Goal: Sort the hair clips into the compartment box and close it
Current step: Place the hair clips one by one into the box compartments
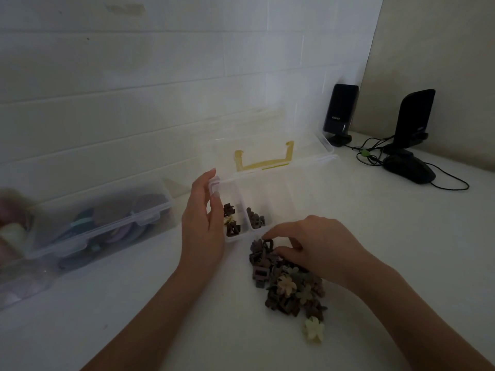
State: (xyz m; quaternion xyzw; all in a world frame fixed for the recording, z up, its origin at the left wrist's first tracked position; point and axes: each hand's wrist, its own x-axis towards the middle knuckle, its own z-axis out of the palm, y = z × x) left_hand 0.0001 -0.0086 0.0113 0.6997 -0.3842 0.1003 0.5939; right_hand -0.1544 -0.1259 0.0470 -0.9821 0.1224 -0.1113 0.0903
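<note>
Head view: right hand (316,245) among hair clips (289,285)

A clear plastic compartment box (278,194) lies open on the table, its lid (265,145) with a yellow handle tipped back. Dark brown hair clips (288,282) lie heaped just before it; a few sit in its two left compartments.

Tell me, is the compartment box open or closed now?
Open. The compartment box has its lid tilted back toward the wall, and clips lie uncovered in two left compartments.
</note>
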